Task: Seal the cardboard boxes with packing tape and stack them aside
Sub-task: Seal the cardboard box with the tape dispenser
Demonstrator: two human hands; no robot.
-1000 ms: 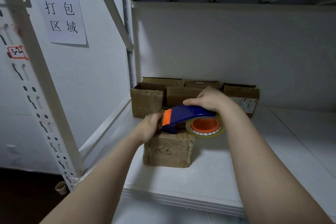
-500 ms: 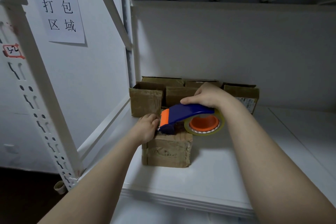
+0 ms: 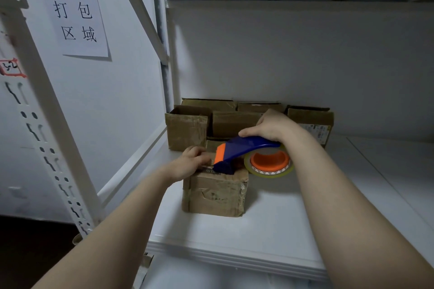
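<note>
A small worn cardboard box (image 3: 216, 195) stands on the white shelf (image 3: 270, 230). My right hand (image 3: 272, 125) grips the blue handle of a tape dispenser (image 3: 246, 150) with an orange tip and a clear tape roll on an orange core. The dispenser's front end rests on the box's top. My left hand (image 3: 190, 163) rests on the top left edge of the box, fingers curled beside the dispenser's tip. Whether the fingers pinch the tape end is hidden.
Several open cardboard boxes (image 3: 187, 128) stand in a row against the shelf's back wall. A white slotted upright (image 3: 47, 136) rises at the left. A paper sign (image 3: 75, 9) hangs on the left wall. An upper shelf runs overhead.
The dispenser has shifted slightly left and lower onto the box top. My left hand stays at the box's left edge.
</note>
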